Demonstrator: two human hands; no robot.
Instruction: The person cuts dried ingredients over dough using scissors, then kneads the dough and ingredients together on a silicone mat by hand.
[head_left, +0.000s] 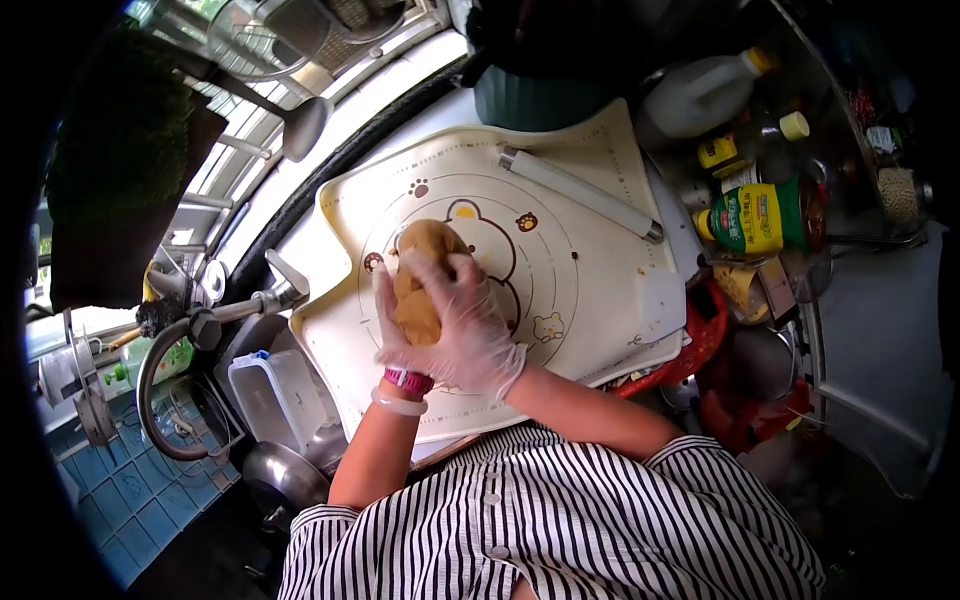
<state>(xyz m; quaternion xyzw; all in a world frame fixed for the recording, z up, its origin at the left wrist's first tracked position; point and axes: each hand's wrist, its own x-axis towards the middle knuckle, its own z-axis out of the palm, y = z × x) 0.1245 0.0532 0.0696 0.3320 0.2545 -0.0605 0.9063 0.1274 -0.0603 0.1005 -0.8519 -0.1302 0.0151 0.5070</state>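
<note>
A lump of brown dough [432,240] sits on a cream mat [600,290] printed with a bear and ring markings. Both hands wear clear plastic gloves. My right hand [468,322] lies over the near right side of the dough, its fingers curled against it. Close beside it, my left hand [390,335] presses the dough's near left side; the right hand partly covers it. A pink watch and a white bangle circle the left wrist. Toward the far right of the mat rests a white rolling pin [580,193] with metal ends. A white scraper [661,303] lies at the mat's right edge.
Bottles, including a green one with a yellow label [760,217] and a large clear jug [700,95], crowd the right side. A faucet [285,280] and a clear plastic container [275,395] are at the left. A dark green pot [535,98] stands behind the mat.
</note>
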